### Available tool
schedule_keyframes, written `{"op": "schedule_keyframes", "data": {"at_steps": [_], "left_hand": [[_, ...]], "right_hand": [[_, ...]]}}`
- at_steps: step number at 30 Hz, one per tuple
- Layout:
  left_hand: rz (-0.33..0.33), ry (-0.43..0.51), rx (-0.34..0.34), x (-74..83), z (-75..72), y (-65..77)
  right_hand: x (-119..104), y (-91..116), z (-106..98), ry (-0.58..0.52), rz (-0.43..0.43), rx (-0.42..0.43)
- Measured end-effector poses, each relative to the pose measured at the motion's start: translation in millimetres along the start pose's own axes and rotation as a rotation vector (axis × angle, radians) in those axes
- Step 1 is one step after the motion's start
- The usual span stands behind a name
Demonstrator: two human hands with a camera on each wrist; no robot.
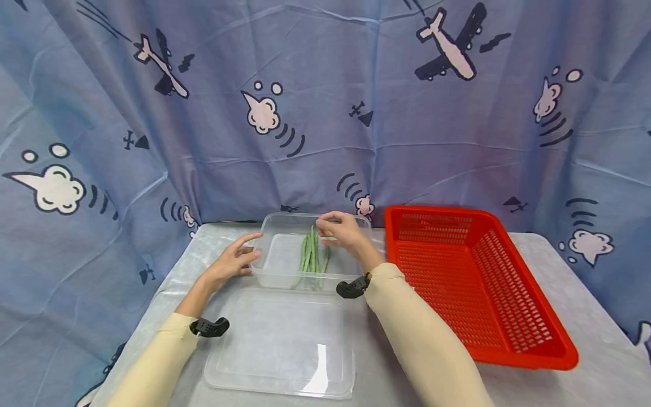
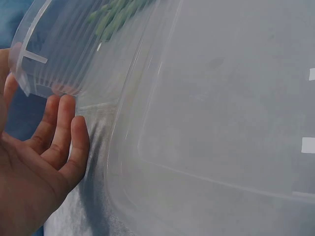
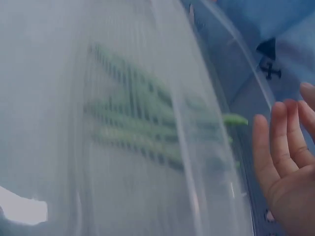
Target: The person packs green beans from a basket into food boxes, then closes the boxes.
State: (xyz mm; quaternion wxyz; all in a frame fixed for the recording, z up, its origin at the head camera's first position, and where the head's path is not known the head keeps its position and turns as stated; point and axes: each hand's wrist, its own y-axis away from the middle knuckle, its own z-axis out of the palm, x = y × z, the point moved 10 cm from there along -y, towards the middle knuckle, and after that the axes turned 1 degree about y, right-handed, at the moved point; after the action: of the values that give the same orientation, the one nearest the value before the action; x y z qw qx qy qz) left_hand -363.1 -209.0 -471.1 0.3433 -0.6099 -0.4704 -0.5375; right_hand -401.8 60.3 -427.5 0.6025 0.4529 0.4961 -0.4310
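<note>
Soft, even light fills the head view; white glare streaks the clear plastic lid point(image 1: 274, 339) below the left hand point(image 1: 231, 263). Beside the right hand point(image 3: 290, 177), green beans point(image 3: 140, 118) look dim and blurred.

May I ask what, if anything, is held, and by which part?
Left hand touches the container at its left end, grip unclear; right hand holds nothing visible.

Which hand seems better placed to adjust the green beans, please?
Likely the right hand: it is over the container, near the green beans; the left hand is at the container's left end.
</note>
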Motion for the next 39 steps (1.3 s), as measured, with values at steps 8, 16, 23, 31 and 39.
{"op": "schedule_keyframes", "data": {"at_steps": [8, 16, 23, 31, 39], "left_hand": [[0.017, -0.013, 0.009, 2.7, 0.5, 4.2], [0.031, -0.006, 0.032, 2.3, 0.2, 5.7], [0.026, -0.012, 0.04, 2.9, 1.7, 7.2], [0.019, -0.017, 0.041, 3.7, 3.4, 7.7], [0.029, -0.049, 0.038, 8.4, 5.2, 9.7]], "right_hand": [[-6, 6, 26, -0.12, -0.03, -0.009], [-17, 19, 51, -0.096, -0.148, -0.044], [-15, 37, 62, -0.061, -0.229, -0.087], [-18, 57, 77, -0.032, -0.3, -0.136], [-14, 78, 92, 0.011, -0.328, -0.191]]}}
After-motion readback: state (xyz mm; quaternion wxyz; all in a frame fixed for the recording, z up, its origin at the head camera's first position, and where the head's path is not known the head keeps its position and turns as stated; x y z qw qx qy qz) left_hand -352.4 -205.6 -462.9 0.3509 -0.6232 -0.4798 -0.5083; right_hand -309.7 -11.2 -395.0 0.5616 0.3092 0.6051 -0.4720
